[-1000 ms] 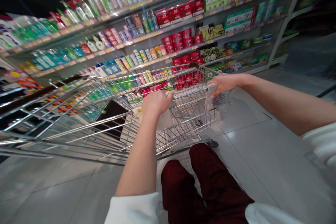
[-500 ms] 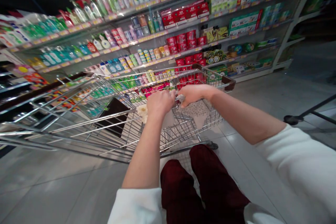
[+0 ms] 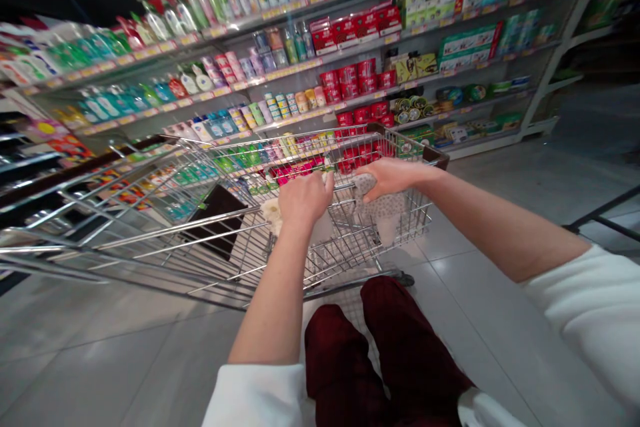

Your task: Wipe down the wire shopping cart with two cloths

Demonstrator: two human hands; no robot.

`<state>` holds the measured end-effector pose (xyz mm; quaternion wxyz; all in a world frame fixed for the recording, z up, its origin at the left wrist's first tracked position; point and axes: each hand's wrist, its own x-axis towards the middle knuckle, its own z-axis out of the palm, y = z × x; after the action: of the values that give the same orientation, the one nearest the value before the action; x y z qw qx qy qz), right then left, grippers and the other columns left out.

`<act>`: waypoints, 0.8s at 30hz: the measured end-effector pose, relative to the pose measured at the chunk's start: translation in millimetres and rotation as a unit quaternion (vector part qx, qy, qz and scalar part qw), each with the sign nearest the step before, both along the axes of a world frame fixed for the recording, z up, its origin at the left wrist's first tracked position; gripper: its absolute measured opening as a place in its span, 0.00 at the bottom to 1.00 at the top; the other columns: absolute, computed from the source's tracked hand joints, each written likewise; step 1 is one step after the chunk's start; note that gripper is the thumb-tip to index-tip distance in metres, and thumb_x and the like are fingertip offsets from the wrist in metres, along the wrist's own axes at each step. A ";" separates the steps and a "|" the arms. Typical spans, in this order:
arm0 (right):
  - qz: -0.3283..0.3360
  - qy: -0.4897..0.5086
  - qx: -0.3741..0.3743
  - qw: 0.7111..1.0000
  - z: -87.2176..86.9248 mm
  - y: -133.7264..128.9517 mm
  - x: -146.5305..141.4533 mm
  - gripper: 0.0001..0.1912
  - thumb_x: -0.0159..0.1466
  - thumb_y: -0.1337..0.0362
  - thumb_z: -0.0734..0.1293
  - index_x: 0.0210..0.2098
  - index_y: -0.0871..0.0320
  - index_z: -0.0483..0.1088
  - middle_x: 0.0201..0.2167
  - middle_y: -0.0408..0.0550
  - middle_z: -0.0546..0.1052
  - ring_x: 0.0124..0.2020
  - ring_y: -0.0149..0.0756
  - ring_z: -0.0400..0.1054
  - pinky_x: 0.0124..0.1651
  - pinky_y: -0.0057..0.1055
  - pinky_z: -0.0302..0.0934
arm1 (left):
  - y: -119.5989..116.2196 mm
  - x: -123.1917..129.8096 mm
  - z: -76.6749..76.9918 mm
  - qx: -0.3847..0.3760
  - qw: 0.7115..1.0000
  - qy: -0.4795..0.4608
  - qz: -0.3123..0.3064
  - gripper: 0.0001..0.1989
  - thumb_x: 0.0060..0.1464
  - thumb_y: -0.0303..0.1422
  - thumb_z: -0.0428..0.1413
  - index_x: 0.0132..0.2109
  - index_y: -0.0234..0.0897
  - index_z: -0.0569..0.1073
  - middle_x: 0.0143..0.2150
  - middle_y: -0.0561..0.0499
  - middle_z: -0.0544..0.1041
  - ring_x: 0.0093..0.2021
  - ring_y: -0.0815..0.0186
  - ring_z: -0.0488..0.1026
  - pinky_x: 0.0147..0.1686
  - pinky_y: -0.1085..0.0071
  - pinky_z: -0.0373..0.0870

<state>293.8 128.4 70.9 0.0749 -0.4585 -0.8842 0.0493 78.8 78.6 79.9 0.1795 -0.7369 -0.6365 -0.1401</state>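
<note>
A wire shopping cart [image 3: 215,221] stands sideways in front of me. Closed in a fist, my left hand [image 3: 305,199] is on its near top rail. A pale, whitish piece of material [image 3: 323,228] hangs below that hand, and a cream-coloured bit [image 3: 271,213] shows at its left; whether the hand holds these too I cannot tell. Further right along the same rail, my right hand [image 3: 393,177] grips a grey spotted cloth [image 3: 387,210]. The cloth drapes down over the cart's side, with part of it bunched by my thumb.
Beyond the cart runs a store shelf [image 3: 300,67] with bottles, red tins [image 3: 350,80] and boxes. A dark panel [image 3: 215,220] shows through the cart's wires. My legs [image 3: 395,347] are close to the cart on the tiled floor [image 3: 480,320]. A dark metal bar [image 3: 607,210] enters at the right.
My right hand has slid right along the rail with the spotted cloth, away from my left hand. The left hand has stayed in nearly the same place.
</note>
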 end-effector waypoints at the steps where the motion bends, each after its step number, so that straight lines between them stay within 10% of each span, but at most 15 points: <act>1: 0.002 0.001 -0.013 1.000 -0.7 1.9 14.6 0.26 0.53 0.51 0.72 0.50 0.52 0.73 0.43 0.46 0.81 0.43 0.43 0.74 0.40 0.29 0.58 | 0.1 0.1 -0.2 0.001 1.000 0.001 0.001 0.33 0.64 0.50 0.34 0.44 0.37 0.79 0.36 0.38 0.80 0.41 0.48 0.78 0.40 0.57 0.70; 8: -0.089 -0.059 -0.041 0.993 -0.3 4.4 84.3 0.15 0.55 0.57 0.72 0.39 0.59 0.77 0.38 0.54 0.81 0.37 0.40 0.73 0.37 0.30 0.55 | -0.9 2.6 -3.9 0.018 1.000 0.000 0.002 0.32 0.64 0.51 0.34 0.43 0.38 0.78 0.35 0.40 0.80 0.39 0.49 0.78 0.38 0.58 0.69; 24: -0.040 -0.011 -0.123 0.991 7.2 8.5 86.9 0.16 0.56 0.60 0.70 0.39 0.64 0.78 0.35 0.51 0.81 0.33 0.35 0.70 0.37 0.27 0.57 | -6.1 13.5 -13.0 0.062 0.997 -0.019 0.034 0.28 0.65 0.47 0.34 0.42 0.38 0.75 0.36 0.40 0.80 0.38 0.54 0.77 0.35 0.64 0.64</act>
<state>380.7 136.9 78.1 0.0101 -0.4998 -0.8529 0.1501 92.2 72.5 66.9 0.2173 -0.6995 -0.6546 -0.1870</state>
